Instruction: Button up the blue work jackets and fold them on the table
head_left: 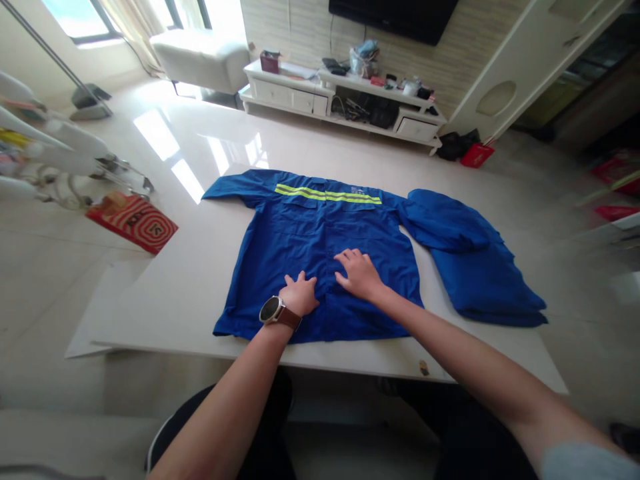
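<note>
A blue work jacket [285, 247] with a yellow and grey reflective stripe lies spread out, front side up, on the white table [175, 293]. One sleeve stretches out to the left; the other reaches right, onto a folded stack of blue cloth [490, 280]. My left hand [300, 295], with a watch on its wrist, rests on the lower middle of the jacket, fingers spread. To its right and a little farther up, my right hand [359, 273] touches the jacket beside the front closure, its fingers apart. Neither hand grips any cloth.
A red paper bag [135, 220] stands on the floor left of the table, near a white rack [65, 140]. Beyond the table, a low white TV cabinet [290, 93] carries several small items. My legs are under the near table edge.
</note>
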`<state>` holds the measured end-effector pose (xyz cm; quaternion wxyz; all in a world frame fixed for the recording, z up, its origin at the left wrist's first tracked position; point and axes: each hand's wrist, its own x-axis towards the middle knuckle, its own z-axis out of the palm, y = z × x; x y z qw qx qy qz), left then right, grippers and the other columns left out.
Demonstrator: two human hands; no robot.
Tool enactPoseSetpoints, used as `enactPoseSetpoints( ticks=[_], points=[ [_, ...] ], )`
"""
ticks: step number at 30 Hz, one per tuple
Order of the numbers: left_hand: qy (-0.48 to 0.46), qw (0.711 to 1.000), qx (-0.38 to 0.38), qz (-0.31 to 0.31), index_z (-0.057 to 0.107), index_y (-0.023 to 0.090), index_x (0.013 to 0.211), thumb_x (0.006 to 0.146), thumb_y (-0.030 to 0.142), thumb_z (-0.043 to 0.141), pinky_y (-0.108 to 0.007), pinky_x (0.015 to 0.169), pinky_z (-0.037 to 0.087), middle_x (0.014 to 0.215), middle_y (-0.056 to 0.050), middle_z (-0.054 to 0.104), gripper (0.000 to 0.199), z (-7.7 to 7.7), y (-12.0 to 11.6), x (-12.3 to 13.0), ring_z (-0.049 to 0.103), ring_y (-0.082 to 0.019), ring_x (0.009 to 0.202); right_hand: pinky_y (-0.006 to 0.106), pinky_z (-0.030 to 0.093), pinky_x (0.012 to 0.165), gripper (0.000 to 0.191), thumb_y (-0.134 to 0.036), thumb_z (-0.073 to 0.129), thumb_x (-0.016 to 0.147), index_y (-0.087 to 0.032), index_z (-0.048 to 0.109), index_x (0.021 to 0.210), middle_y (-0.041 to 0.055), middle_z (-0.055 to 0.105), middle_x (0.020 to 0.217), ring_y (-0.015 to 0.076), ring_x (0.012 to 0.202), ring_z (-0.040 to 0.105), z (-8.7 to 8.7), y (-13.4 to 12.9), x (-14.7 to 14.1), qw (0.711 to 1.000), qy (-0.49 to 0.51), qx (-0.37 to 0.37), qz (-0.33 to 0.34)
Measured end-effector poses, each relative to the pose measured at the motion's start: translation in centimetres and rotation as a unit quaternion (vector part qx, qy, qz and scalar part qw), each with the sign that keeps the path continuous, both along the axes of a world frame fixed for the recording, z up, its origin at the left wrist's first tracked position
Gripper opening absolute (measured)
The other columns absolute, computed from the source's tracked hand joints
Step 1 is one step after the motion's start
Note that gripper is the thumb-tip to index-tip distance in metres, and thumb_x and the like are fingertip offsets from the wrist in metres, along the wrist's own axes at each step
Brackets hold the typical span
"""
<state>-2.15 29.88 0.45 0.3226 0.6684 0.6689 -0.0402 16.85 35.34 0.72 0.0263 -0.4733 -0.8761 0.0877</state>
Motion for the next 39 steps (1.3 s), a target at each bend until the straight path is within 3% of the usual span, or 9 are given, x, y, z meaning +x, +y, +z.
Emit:
enactPoseSetpoints(
  ticks=[4, 7, 13, 18, 23, 27, 31, 35, 39],
  points=[
    [0.034, 0.999, 0.009, -0.037, 0.061, 0.023, 0.141, 0.091, 0.035, 0.06, -0.05, 0.104, 0.046, 0.151, -0.019, 0.052, 0.052, 1.3, -0.7, 1.9, 0.047, -0.042, 0.138, 0.038, 0.046, 0.096, 0.039, -0.028, 0.063, 0.094, -0.022, 0.061, 0.133, 0.0111, 0.06, 0.13, 0.0266, 0.119, 0.052, 0.4, -11.4, 3.4, 0.994, 0.016, -0.056, 0.097],
    [0.023, 0.998, 0.022, -0.05, 0.068, 0.02, 0.132, 0.091, 0.038, 0.058, -0.046, 0.104, 0.047, 0.137, -0.019, 0.064, 0.045, 1.8, -1.3, 3.2, 0.055, -0.037, 0.13, 0.036, 0.046, 0.091, 0.032, -0.028, 0.067, 0.093, -0.02, 0.064, 0.124, 0.012, 0.061, 0.127, 0.0267, 0.117, 0.054, -0.4, -14.4, 4.1, 0.995, -0.005, -0.067, 0.081],
    [-0.04, 0.998, 0.032, 0.019, 0.078, 0.02, 0.092, 0.089, 0.045, 0.059, -0.034, 0.081, 0.049, 0.095, -0.014, 0.077, 0.032, 3.4, -2.6, 4.0, 0.071, -0.029, 0.093, 0.035, 0.048, 0.081, 0.032, -0.038, 0.076, 0.09, -0.02, 0.064, 0.113, 0.0102, 0.066, 0.112, 0.028, 0.108, 0.057, -1.5, -12.6, 2.5, 0.996, -0.026, -0.03, 0.086],
    [-0.238, 0.964, 0.044, 0.114, 0.074, 0.016, 0.079, 0.085, 0.051, 0.059, -0.027, 0.061, 0.044, 0.072, -0.006, 0.072, 0.039, 3.3, -2.0, 4.2, 0.065, -0.02, 0.068, 0.036, 0.047, 0.081, 0.016, -0.027, 0.065, 0.096, -0.019, 0.067, 0.109, 0.0114, 0.066, 0.112, 0.0276, 0.107, 0.058, -2.8, -12.5, 1.5, 0.992, -0.027, -0.04, 0.115],
    [-0.316, 0.928, 0.015, 0.199, 0.069, 0.015, 0.065, 0.086, 0.045, 0.058, -0.024, 0.052, 0.042, 0.061, -0.004, 0.067, 0.039, 2.7, -0.3, 4.8, 0.055, -0.013, 0.051, 0.029, 0.041, 0.072, 0.009, -0.021, 0.06, 0.095, -0.021, 0.067, 0.09, 0.0065, 0.069, 0.097, 0.0211, 0.093, 0.061, -2.3, -11.0, 1.9, 0.985, 0.102, -0.141, 0.016],
    [-0.366, 0.914, -0.085, 0.155, 0.066, 0.016, 0.055, 0.093, 0.052, 0.049, -0.023, 0.043, 0.033, 0.05, -0.007, 0.063, 0.055, 3.9, -1.4, 5.7, 0.044, -0.01, 0.037, 0.025, 0.037, 0.065, 0.012, -0.021, 0.056, 0.091, -0.02, 0.061, 0.079, -0.0007, 0.065, 0.077, 0.0143, 0.072, 0.057, -1.7, -8.8, 2.5, 0.91, 0.316, -0.213, -0.162],
    [-0.417, 0.862, -0.28, 0.069, 0.073, 0.013, 0.066, 0.09, 0.074, 0.045, -0.024, 0.046, 0.041, 0.065, -0.014, 0.074, 0.072, 4.4, -4.4, 6.6, 0.054, -0.012, 0.043, 0.025, 0.039, 0.063, 0.013, -0.026, 0.059, 0.083, -0.02, 0.058, 0.071, -0.0038, 0.06, 0.065, 0.013, 0.064, 0.053, -1.8, -7.1, 3.2, 0.837, 0.444, -0.243, -0.208],
    [-0.494, 0.803, -0.211, 0.259, 0.067, 0.015, 0.08, 0.088, 0.073, 0.054, -0.022, 0.051, 0.047, 0.074, -0.008, 0.073, 0.06, 3.1, -6.0, 7.8, 0.059, -0.011, 0.048, 0.026, 0.044, 0.066, 0.017, -0.032, 0.062, 0.08, -0.019, 0.064, 0.071, -0.0019, 0.065, 0.067, 0.0139, 0.065, 0.057, -1.5, -6.8, 3.8, 0.81, 0.488, -0.267, -0.186],
    [-0.545, 0.722, -0.119, 0.409, 0.065, 0.015, 0.091, 0.087, 0.049, 0.072, -0.02, 0.051, 0.048, 0.078, -0.002, 0.066, 0.035, 2.1, -5.8, 9.2, 0.058, -0.008, 0.052, 0.027, 0.047, 0.07, 0.02, -0.035, 0.063, 0.081, -0.019, 0.067, 0.071, 0.0, 0.068, 0.071, 0.0148, 0.067, 0.06, -0.9, -7.0, 4.1, 0.825, 0.486, -0.233, -0.168]
  ],
)
